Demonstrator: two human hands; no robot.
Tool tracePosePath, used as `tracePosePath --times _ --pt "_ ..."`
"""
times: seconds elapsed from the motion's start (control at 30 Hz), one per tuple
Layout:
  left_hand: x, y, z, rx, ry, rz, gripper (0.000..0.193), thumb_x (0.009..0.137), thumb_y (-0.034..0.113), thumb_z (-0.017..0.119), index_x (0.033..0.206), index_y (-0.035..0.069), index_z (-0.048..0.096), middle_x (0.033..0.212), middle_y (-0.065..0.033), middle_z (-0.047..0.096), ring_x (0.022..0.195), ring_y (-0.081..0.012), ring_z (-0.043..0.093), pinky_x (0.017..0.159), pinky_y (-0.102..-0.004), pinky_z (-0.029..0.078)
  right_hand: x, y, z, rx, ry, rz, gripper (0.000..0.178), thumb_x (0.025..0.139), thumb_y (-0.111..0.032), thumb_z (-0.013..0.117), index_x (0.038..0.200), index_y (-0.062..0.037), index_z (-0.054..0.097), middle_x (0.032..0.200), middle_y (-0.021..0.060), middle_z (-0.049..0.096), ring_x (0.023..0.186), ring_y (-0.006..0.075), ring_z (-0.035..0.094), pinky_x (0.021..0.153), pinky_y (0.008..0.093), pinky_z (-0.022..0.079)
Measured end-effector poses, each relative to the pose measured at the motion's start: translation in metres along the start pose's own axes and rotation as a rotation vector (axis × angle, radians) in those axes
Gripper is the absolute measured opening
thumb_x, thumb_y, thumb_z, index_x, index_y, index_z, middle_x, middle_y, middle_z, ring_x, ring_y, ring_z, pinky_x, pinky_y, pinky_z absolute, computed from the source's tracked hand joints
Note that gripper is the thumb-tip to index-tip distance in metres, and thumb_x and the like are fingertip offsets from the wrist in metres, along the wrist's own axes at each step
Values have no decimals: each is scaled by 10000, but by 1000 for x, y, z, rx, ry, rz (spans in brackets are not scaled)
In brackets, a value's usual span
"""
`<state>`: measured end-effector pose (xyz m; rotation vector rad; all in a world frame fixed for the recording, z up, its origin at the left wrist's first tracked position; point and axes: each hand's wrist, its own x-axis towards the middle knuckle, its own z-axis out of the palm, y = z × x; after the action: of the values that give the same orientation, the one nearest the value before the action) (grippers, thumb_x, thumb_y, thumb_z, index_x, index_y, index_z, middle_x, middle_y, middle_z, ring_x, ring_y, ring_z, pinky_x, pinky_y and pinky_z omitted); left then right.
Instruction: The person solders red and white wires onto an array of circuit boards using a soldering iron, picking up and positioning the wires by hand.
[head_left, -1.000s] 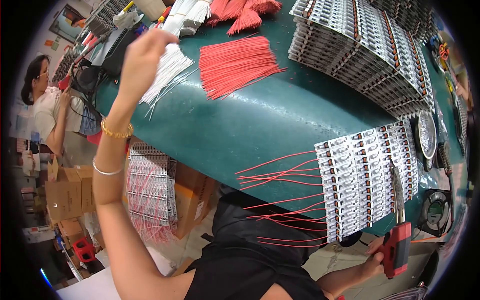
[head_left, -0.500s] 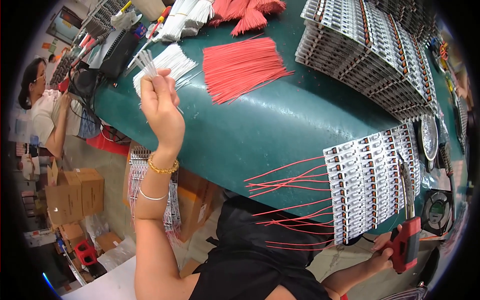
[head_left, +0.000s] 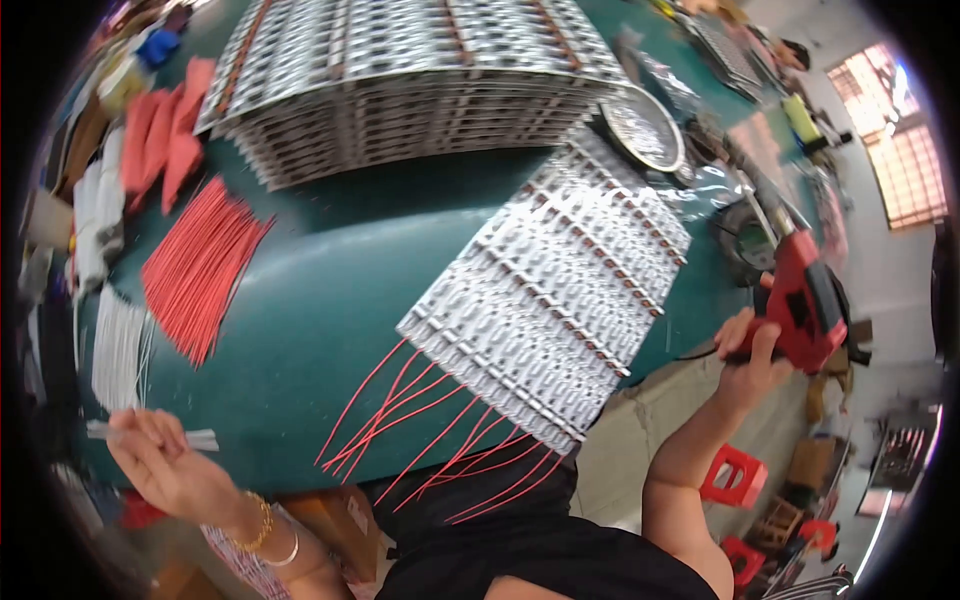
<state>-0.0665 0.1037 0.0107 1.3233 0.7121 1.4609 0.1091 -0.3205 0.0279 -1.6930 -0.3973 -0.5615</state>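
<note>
Two things gripped | left hand (head_left: 160, 455): white strands (head_left: 203, 440) | right hand (head_left: 752, 355): red gun-shaped tool (head_left: 806, 315)

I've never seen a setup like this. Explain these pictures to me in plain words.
There is no robot here, just two bare human hands. Every picture comes from one wide, head-worn fisheye camera looking down, so straight edges bend. The left hand holds a bundle of thin white wires; the right hand grips a red-and-black pistol-shaped tool. On the dark green tabletop lie a silvery panel of small parts in rows, with long red wires sticking out from one edge, a tall stack of similar panels, and flat piles of red wires and white wires.
</note>
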Motion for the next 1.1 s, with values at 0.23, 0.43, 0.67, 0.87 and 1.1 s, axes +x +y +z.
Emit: tracePosePath --times 0.23,0.43,0.67,0.87,1.1 --pt "-34 2 9 465 -408 4 137 986 87 442 1011 -12 534 622 28 382 550 -31 302 491 -193 230 49 39 -4 -361 178 286 316 946 -288 576 1025 15 617 481 -4 430 355 92 406 348 244 295" --pt "-71 31 35 614 -687 -234 46 899 51 577 914 13 557 606 29 483 516 -29 401 455 -200 291 28 25 19 -196 235 337 350 957 -300 561 722 -43 530 479 6 432 361 97 411 339 256 296" --pt "-94 25 68 575 -993 -154 101 796 21 649 838 33 559 606 -80 579 485 -213 572 464 -316 433 -72 -44 8 474 -111 332 799 909 -548 513 1339 70 246 503 7 441 373 143 449 430 275 460" --pt "-91 15 77 601 -939 -58 96 783 19 664 779 8 569 744 -113 567 617 -268 585 544 -346 446 -116 -75 56 294 -157 376 883 848 -602 556 1310 105 298 483 30 457 380 178 499 423 289 464" --pt "-92 1 80 618 -957 -67 66 788 25 667 793 9 603 804 -95 560 604 -267 576 535 -354 442 -121 -73 69 266 -380 600 990 802 -684 547 1290 141 303 471 7 461 373 144 489 424 275 446"
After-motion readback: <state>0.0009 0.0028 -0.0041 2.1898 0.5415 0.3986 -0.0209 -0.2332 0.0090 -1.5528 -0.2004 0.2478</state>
